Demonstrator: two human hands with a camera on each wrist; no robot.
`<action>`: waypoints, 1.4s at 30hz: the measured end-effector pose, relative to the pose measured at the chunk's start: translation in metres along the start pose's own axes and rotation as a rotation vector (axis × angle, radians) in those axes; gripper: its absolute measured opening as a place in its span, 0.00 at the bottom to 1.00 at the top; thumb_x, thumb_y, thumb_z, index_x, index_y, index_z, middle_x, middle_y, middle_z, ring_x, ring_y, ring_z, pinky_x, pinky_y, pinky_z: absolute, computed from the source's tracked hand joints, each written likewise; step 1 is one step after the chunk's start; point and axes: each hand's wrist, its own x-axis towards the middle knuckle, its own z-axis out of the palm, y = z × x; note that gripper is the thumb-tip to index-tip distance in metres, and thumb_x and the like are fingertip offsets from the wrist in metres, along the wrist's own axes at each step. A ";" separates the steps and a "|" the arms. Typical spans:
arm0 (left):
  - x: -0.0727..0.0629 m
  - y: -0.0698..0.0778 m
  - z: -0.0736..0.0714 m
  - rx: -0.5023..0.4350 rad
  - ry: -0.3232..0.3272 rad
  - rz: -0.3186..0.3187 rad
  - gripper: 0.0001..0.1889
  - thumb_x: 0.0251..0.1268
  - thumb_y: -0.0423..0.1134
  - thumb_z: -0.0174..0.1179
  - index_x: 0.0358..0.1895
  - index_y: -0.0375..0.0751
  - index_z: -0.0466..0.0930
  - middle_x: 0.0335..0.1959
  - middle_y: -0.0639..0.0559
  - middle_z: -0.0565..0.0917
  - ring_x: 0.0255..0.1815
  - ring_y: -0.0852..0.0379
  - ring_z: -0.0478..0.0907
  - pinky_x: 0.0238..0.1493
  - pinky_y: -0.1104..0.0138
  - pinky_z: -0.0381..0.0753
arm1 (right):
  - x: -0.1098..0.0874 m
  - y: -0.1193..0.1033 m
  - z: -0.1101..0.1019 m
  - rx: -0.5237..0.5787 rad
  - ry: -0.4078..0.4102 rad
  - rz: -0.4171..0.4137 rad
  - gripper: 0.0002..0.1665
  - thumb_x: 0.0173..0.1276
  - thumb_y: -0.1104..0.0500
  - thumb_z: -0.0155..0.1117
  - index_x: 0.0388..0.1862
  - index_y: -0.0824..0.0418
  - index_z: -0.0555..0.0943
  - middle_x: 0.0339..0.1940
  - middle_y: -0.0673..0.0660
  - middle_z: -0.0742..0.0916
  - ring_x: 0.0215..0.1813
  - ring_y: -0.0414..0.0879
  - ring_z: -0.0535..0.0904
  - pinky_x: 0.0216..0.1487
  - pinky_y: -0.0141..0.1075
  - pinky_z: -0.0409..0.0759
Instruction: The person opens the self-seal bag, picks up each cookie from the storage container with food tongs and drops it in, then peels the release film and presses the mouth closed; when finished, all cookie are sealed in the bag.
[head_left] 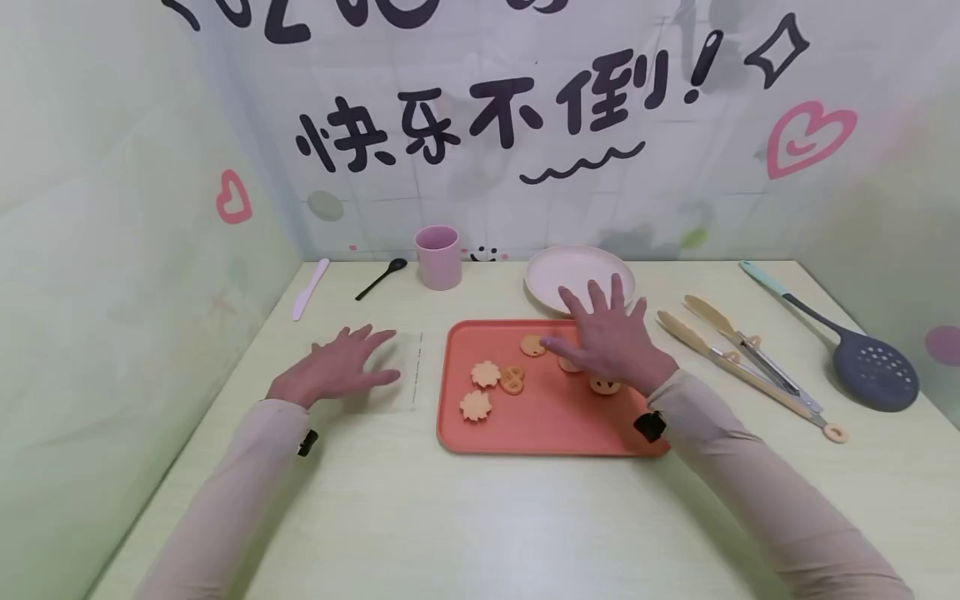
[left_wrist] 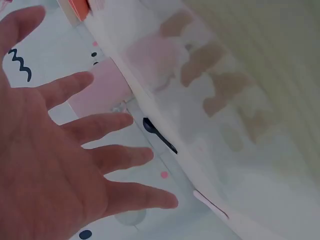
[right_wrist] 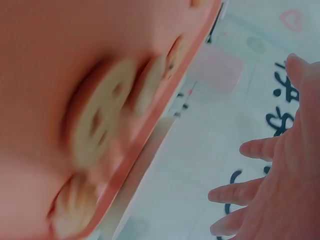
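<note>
My left hand (head_left: 337, 364) hovers with fingers spread over the table's left side, holding nothing. Beneath and beside it lies a clear, thin-edged sheet (head_left: 401, 392), partly covered by the hand. To its right is an orange-red tray (head_left: 555, 437). Flower-shaped cookies (head_left: 476, 406), a pretzel-shaped cookie (head_left: 512, 380) and a round cookie (head_left: 533, 345) lie on the tray. Over the tray's right part my right hand (head_left: 611, 342) spreads its fingers, also with nothing in it. It partly hides more cookies, among them one with dark cut-outs (right_wrist: 102, 112), seen large in the right wrist view.
Behind the tray stand a pink mug (head_left: 438, 262) and a pale pink plate (head_left: 551, 279). A black spoon (head_left: 382, 279) and a pink spreader (head_left: 310, 290) lie at the back left. Tongs (head_left: 750, 379) and a slotted turner (head_left: 875, 371) lie right. Printed cloth walls enclose the table.
</note>
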 end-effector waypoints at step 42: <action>-0.006 0.004 -0.010 -0.202 0.150 0.135 0.20 0.72 0.48 0.62 0.61 0.43 0.83 0.29 0.50 0.88 0.26 0.55 0.81 0.31 0.63 0.80 | 0.061 -0.165 0.034 0.923 0.023 -0.254 0.18 0.71 0.60 0.66 0.59 0.55 0.80 0.44 0.55 0.91 0.52 0.49 0.87 0.50 0.36 0.83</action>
